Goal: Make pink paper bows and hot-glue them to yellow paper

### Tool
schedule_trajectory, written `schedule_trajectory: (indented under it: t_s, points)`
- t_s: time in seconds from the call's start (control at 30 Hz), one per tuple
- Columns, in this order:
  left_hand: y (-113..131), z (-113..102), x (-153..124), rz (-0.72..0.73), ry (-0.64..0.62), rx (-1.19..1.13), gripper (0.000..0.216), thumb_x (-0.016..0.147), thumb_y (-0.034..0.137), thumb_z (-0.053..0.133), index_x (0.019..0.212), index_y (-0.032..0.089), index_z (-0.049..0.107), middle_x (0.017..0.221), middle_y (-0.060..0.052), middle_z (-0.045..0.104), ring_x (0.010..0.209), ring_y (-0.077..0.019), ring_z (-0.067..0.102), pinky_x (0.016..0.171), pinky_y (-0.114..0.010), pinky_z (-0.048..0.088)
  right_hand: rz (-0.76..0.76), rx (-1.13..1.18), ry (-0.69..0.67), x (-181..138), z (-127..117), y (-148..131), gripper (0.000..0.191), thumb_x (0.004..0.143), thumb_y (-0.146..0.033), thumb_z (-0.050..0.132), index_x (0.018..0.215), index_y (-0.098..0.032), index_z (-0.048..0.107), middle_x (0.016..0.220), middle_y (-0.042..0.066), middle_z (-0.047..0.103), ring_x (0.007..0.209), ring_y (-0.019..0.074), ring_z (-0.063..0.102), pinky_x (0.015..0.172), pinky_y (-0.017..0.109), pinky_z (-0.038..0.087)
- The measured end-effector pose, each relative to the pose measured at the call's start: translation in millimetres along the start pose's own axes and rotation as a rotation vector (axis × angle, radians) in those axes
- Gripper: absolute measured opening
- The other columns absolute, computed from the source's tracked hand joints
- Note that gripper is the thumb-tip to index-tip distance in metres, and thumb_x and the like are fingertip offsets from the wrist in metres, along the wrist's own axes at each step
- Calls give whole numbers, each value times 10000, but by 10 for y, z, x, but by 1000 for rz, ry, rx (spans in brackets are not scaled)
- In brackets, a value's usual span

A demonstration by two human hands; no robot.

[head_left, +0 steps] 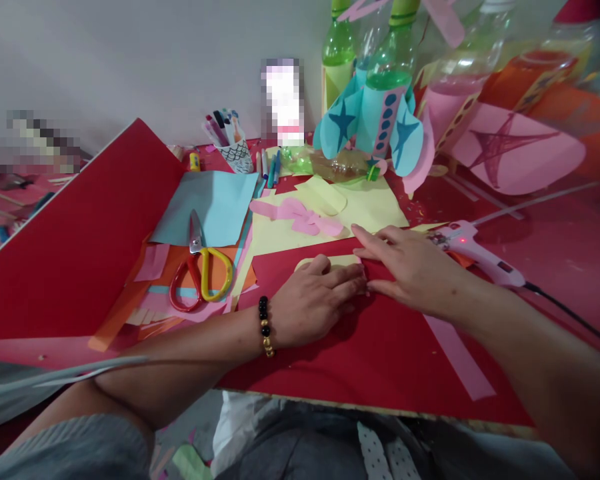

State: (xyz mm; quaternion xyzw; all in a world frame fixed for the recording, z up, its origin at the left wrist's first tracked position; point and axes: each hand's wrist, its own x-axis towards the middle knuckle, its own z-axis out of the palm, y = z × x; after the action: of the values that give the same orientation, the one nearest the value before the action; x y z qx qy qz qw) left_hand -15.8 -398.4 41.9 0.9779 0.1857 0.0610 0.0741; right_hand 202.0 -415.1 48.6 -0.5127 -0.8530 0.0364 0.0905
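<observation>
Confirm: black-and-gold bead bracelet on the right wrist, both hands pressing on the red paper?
Wrong wrist. The head view shows the black-and-gold bead bracelet on the wrist of the left hand, not the right hand. Both hands are on the red paper, as you said.

my left hand (316,301) | wearing: black-and-gold bead bracelet (265,327) | on me: grey knit sleeve (75,450) | below: grey clothing (300,447), white-dotted strip (380,453)

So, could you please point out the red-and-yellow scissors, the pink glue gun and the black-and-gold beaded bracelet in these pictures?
Red-and-yellow scissors (229,272): head view, yellow handle loop.
Pink glue gun (485,257): head view, body.
Black-and-gold beaded bracelet (263,312): head view, black beads.
</observation>
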Motion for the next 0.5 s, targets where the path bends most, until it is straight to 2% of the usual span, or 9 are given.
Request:
schedule_trajectory:
  t_s: [0.5]
  points:
    - [-15,11,27,11,11,17,341,986,307,330,1200,172,558,1422,-72,454,1083,-194,519,856,-379,369,2,38,-14,4,-17,-5,741,823,-406,595,1455,-139,315,1049,152,601,939,283,575,805,393,466]
